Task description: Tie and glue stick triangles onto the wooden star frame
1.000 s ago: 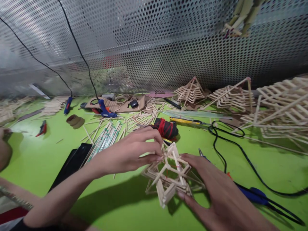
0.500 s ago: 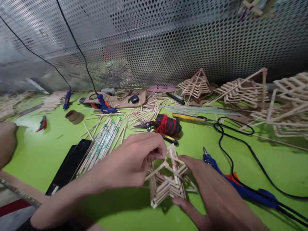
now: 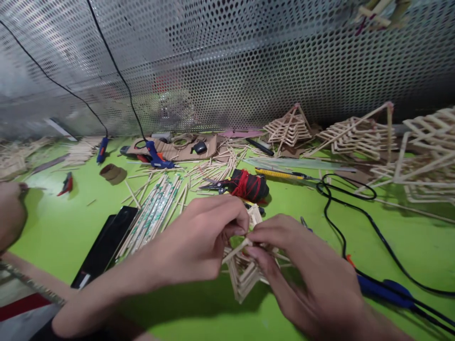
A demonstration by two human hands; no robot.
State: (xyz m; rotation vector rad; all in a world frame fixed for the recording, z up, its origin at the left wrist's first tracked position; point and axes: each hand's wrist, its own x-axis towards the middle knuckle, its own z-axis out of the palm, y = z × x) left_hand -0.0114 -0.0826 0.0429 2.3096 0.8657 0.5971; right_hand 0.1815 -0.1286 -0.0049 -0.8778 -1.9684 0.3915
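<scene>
perforated metal sheeting [image 3: 227, 61] backs a bright green tabletop [image 3: 64, 227] littered with loose sticks, seen from the head camera. near the middle front, the left hand [image 3: 194, 241] and the right hand [image 3: 302, 270] meet over a small stick frame [image 3: 245, 274], a stacked lattice of pale wooden sticks resting on or just above the tabletop (the contact is hidden). the left fingers [image 3: 236, 222] are pressed together, pinching a stick at the frame's top; the right fingers [image 3: 259, 234] curl in against the same spot, and both hands cover most of the frame. the right wrist is cut off at the bottom edge. beyond the hands lies a dark spool wound with red thread [image 3: 249, 185], with scissors just beside it. a blue glue gun [image 3: 377, 286] is partly hidden behind the right hand. larger stick lattices [image 3: 359, 135] sit at the back right. another person's hand [image 3: 10, 213] shows, blurred, at the left edge.
</scene>
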